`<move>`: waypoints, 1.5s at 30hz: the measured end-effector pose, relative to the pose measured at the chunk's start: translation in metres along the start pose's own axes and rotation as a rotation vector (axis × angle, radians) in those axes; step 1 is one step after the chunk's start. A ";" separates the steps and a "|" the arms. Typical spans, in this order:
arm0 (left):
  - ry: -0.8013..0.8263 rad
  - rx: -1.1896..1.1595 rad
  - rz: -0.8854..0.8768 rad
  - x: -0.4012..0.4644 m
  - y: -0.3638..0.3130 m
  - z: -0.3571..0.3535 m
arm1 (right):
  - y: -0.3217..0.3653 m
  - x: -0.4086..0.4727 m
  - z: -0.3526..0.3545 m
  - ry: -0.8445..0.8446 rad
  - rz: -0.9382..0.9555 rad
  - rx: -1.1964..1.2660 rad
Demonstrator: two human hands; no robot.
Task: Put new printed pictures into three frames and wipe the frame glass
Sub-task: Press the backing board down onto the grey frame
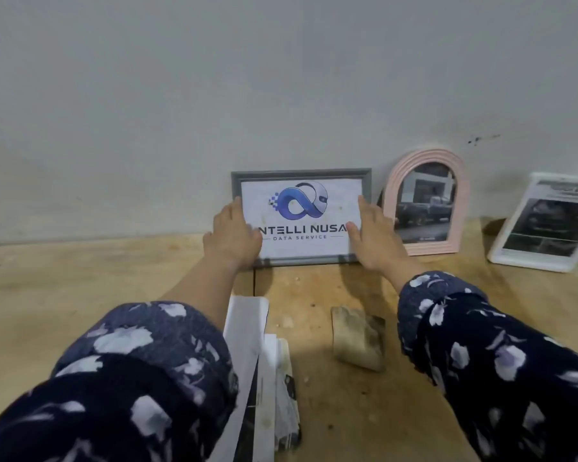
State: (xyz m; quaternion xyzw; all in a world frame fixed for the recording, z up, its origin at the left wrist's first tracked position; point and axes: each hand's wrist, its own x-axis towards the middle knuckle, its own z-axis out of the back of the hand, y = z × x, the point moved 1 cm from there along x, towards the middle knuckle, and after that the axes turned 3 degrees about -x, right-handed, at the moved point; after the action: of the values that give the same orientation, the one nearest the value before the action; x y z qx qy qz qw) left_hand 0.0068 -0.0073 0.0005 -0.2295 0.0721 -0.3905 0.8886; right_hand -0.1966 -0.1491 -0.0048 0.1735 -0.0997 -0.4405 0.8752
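Hands both extended forward, arms nearly straight, sleeves pushed back from the wrists. My left hand (233, 233) lies flat with fingers straight against the left edge of the grey frame (301, 173); my right hand (371, 233) does the same on its right edge, fingers pointing up and relaxed. Neither grip is curled round the frame: both are open and pressing it from the sides. Between my hands the frame stands upright at the back of the desk (80, 278), against the wall (281, 78), showing a printed logo picture (301, 211). Just right of my right hand stands a pink arched frame (426, 201); further right, a white frame (548, 225) leans. Below my left forearm lies a stack of printed papers (264, 378); below my right hand, a soiled cloth (357, 338).
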 end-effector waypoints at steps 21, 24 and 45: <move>-0.059 -0.849 0.661 0.096 0.004 -0.058 | -0.032 0.115 -0.015 0.052 -0.315 0.575; -0.144 -0.893 0.659 0.089 0.006 -0.048 | -0.032 0.106 -0.004 0.022 -0.287 0.599; -0.006 -1.080 0.355 -0.120 -0.137 -0.045 | -0.145 -0.115 0.111 -0.451 -0.605 0.910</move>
State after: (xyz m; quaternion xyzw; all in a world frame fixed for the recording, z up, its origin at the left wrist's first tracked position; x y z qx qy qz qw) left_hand -0.1792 -0.0166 0.0181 -0.6368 0.2965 -0.1424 0.6973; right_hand -0.4080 -0.1609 0.0382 0.4543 -0.4083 -0.6096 0.5054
